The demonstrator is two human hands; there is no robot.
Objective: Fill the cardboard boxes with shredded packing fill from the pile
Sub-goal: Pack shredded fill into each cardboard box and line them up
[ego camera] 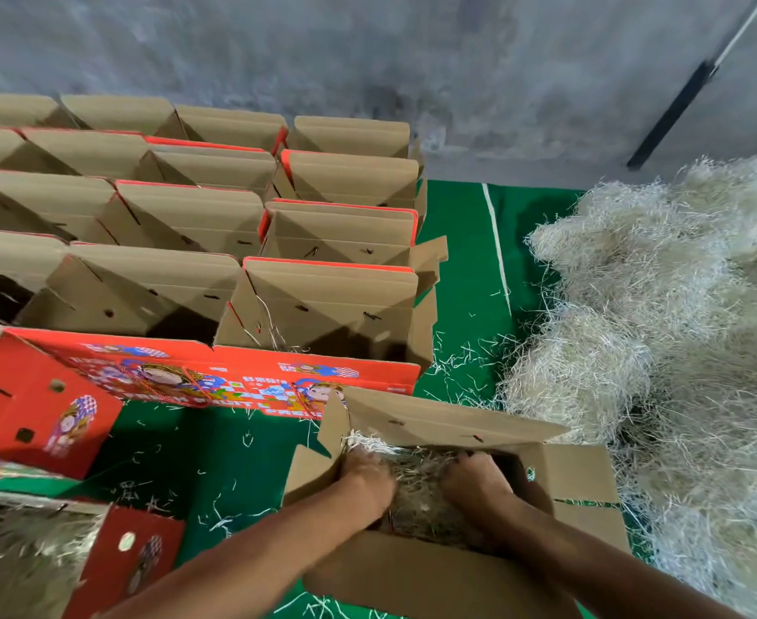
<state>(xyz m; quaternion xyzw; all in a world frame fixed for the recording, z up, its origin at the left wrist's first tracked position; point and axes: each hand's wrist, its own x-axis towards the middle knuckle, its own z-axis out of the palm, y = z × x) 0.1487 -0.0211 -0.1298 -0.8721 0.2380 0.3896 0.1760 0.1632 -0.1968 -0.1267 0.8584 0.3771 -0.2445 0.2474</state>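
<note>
Here, both hands, the left hand (370, 478) and right hand (475, 482), were pressed flat into shredded fill (417, 498) inside the near box (452, 574). One filled box (23, 542) was noted at left. Rows of boxes (189, 225) appeared mostly unfilled; the pile (680, 328) lay right.

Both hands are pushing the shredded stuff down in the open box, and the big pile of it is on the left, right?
Not quite. Both hands, left hand and right hand, are in the open box, but the head view shows the pile on the right.
</note>
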